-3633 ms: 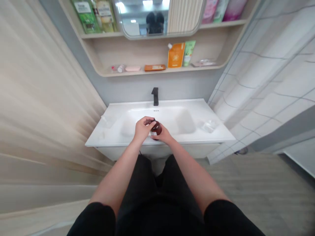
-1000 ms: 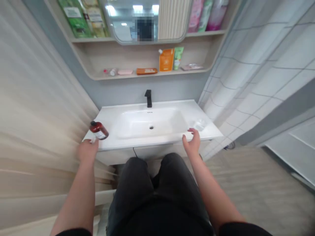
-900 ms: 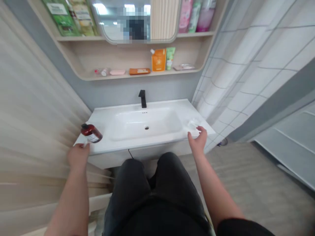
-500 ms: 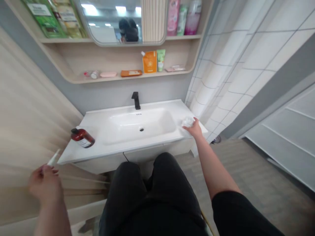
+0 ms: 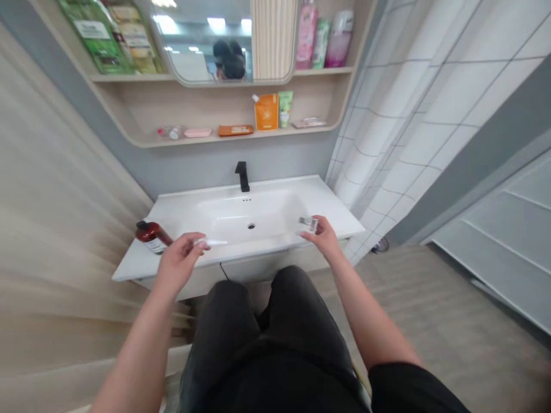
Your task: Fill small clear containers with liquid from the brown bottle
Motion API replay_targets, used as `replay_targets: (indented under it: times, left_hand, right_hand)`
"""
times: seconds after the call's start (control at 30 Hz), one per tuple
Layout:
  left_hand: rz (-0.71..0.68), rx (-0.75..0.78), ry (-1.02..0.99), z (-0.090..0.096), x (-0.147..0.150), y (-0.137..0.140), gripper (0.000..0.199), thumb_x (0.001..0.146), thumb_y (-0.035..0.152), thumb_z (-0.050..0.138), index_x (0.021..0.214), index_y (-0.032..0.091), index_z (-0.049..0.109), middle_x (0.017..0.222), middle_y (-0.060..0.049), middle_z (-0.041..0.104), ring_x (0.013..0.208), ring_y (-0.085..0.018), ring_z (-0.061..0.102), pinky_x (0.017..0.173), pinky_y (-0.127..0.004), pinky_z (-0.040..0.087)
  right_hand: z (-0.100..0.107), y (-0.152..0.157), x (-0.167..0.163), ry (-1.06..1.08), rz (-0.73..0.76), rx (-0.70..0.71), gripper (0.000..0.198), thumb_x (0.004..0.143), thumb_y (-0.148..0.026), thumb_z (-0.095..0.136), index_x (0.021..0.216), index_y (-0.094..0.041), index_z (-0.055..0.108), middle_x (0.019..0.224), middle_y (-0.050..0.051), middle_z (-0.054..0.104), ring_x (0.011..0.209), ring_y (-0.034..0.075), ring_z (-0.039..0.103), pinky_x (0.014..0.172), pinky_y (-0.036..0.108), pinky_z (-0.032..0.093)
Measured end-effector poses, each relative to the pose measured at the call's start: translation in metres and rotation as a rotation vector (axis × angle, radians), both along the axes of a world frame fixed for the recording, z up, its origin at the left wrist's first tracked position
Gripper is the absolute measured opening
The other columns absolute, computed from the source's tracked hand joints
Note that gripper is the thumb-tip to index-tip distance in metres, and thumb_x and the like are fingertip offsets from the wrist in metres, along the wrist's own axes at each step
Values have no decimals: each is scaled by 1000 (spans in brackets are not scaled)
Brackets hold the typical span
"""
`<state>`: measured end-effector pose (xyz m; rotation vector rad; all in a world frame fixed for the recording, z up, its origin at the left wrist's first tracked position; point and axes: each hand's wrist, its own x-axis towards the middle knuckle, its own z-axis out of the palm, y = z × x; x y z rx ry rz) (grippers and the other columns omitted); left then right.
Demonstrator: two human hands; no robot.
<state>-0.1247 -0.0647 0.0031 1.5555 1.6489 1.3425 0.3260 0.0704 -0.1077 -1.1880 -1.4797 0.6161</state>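
My left hand [image 5: 183, 253] is closed around a slim white tapered object [image 5: 215, 242] whose narrow end points right, over the front rim of the sink. Motion blur hides its exact kind. My right hand [image 5: 319, 236] pinches a small clear, shiny container [image 5: 309, 222] above the right front part of the white basin [image 5: 275, 218]. Close beyond my left hand, a brown bottle with a black cap and white label [image 5: 154, 236] lies tilted on the left counter, partly hidden by the hand.
A black faucet [image 5: 243, 176] rises behind the basin. On the shelf above stand an orange pouch [image 5: 267, 112], a green tube [image 5: 284, 109], a pink case [image 5: 198, 132] and an orange packet [image 5: 235, 131]. A mirror [image 5: 193, 34] hangs higher; a tiled curtain-like wall [image 5: 387, 137] borders the right.
My left hand has swung right from beside the counter to the sink's front, carrying the white object. My right hand has lifted the clear container off the right counter and moved it left.
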Motion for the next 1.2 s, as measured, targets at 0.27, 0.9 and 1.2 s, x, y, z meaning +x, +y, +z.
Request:
replay_targets:
  times: [0.27,0.9,1.2]
  left_hand:
    - [-228,245,148,68,79,13,32,93,46,79,114,22,73,95,-3,79,89,-19,77,84,-33,63]
    - [-421,244,480,48,107,-15,30,97,31,75,126,29,82,119,-5,83,107,-25,79,100,-41,64]
    - [-520,213,308,31,106,-15,55,97,20,66,151,28,69,143,-8,77,133,-27,73,119,-47,57]
  right_hand:
    - [42,-85,-89,118,336,-112,82,64,-55,103,131,-26,65,115,5,76,100,26,74,95,43,62]
    - [69,-130,-133,-60,352,-31,80,63,-55,105,130,-28,70,117,6,78,98,29,73,92,45,62]
    - [78,-131,-129,-5,386,-30,76,65,-52,104,130,-29,73,121,6,79,101,30,75,95,46,62]
